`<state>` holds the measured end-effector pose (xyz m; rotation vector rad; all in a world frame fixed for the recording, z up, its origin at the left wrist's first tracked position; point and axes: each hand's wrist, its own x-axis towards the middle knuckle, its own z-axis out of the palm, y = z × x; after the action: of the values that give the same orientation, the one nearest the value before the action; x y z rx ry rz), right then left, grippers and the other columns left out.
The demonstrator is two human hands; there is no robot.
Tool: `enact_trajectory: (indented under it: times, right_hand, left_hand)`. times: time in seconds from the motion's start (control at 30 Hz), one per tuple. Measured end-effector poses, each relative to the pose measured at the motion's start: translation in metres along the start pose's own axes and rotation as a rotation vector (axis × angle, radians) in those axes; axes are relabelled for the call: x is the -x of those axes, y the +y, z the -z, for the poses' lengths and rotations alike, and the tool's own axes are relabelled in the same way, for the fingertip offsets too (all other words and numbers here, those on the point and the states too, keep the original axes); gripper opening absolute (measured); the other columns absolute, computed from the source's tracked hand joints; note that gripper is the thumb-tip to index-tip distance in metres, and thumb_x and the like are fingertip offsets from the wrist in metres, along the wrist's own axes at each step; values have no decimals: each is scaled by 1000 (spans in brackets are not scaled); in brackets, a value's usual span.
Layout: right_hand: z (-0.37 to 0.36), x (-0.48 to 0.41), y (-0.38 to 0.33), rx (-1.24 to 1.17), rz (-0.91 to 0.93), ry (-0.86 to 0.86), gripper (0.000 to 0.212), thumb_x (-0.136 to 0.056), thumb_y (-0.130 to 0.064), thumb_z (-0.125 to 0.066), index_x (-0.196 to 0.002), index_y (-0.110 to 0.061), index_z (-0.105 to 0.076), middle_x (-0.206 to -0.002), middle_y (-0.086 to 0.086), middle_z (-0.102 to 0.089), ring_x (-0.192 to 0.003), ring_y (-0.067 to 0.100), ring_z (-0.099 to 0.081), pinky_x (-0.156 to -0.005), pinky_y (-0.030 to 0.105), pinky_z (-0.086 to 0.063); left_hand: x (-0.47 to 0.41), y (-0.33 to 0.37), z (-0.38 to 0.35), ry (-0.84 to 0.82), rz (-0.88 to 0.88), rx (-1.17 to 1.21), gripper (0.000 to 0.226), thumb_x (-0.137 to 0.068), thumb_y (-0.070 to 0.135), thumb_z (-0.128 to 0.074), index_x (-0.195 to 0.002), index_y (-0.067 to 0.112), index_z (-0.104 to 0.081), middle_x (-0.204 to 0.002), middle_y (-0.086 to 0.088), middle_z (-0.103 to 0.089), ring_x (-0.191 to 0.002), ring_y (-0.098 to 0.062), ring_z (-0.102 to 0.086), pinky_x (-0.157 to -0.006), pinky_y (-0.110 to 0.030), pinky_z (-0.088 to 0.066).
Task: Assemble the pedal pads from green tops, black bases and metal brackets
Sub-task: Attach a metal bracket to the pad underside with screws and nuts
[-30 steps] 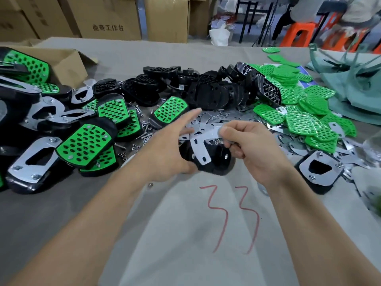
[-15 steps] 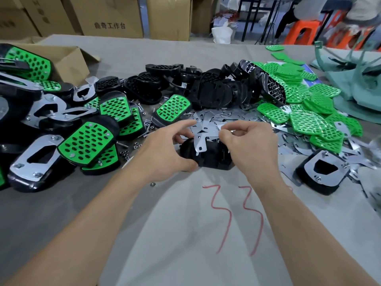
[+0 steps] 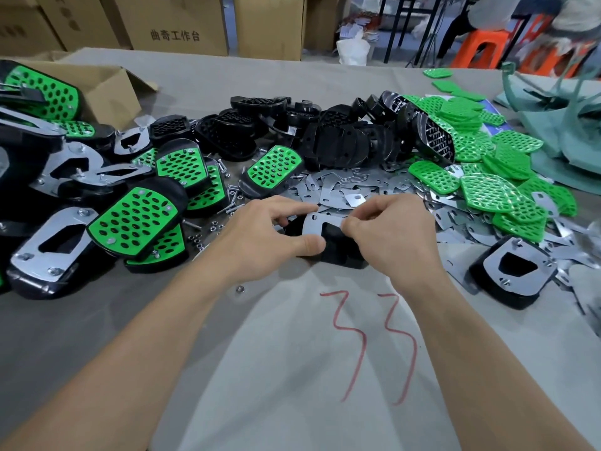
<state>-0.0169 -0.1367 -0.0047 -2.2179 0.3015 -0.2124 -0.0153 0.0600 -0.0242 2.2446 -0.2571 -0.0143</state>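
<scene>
at the far left an open brown cardboard box sits on the grey cloth-covered surface. in front of it we see a pile of finished pedal pads, green perforated tops on black bases, some turned over to show their metal plates. loose small screws and nuts lie scattered just right of that pile.

our left hand grips a black plastic base near the middle, low at the surface; we cannot tell whether it touches down. the thumb presses its near edge, and the forefinger reaches over to the far left corner of a silvery u-shaped metal bracket lying on top of the base. our right hand pinches the bracket's right arm between thumb and curled fingers. nearer to us than the hands, a red hand-drawn "33" marks a paler sheet of cloth.

beyond the hands a heap of loose flat metal brackets spreads out, and farther back lies a heap of bare black bases. to the right a heap of loose green perforated tops overlaps the brackets. near its front edge rests one upturned black pad, a metal plate on it with screws standing up.

at the far side, brown cartons stand at left and orange stools at right.
</scene>
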Motion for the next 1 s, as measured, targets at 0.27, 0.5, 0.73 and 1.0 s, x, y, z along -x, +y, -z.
enact_trajectory:
  times: [0.27,0.5,0.73,1.0]
  right_hand:
    - [11,-4,6,-108,50,-160,19,-68,-12,-70,-65,-30,-76,-53,-7,-66,-43,2,-48,-38,11,-32]
    - [7,-8,8,-72,14,-130,17,-72,-12,-69,-62,-24,-74,-48,-9,-63,-40,3,-49,-36,10,-30]
    - [9,-13,14,-76,50,-181,27,-73,-13,-71,-93,-32,-72,-64,-16,-71,-55,-3,-58,-53,13,-40]
    - [40,-23,25,-257,88,-592,24,-86,-4,-72,-97,-23,-82,-76,13,-71,-72,13,-56,-71,21,-47]
  left_hand:
    - [1,1,1,-4,-55,-152,49,-86,49,-76,-133,43,-66,-124,28,-60,-101,4,-58,-84,-16,-40]
    - [4,8,-6,1,-94,-229,45,-95,54,-59,-137,38,-64,-127,25,-56,-101,9,-51,-86,-10,-34]
    - [2,7,-10,17,-59,-227,51,-89,56,-63,-138,46,-60,-124,26,-54,-92,1,-47,-78,-8,-32]
    - [3,5,-10,-14,-43,-221,43,-92,52,-66,-135,49,-61,-126,22,-55,-113,-4,-50,-86,-27,-32]
